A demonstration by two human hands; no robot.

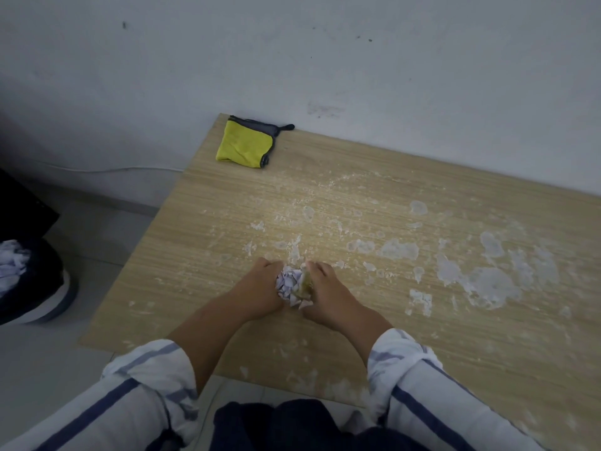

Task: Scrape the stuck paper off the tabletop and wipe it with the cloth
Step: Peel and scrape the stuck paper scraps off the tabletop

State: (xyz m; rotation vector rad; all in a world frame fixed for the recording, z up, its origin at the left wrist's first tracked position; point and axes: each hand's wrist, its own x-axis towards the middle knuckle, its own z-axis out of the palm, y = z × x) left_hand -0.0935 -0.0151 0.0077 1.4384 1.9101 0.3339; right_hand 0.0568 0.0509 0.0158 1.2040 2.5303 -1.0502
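Left hand [260, 289] and right hand [328, 291] press together around a wad of paper scraps [291, 284], fingers seemingly curled; yellow cloth [244, 144] lies well apart on the tabletop [201, 242].

No readable text, labels, brands or numbers anywhere: nothing legible on any surface in the head view.

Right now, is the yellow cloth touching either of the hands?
Apart. The head view shows the yellow cloth lying at the far table corner, with bare tabletop between it and the left hand and right hand.
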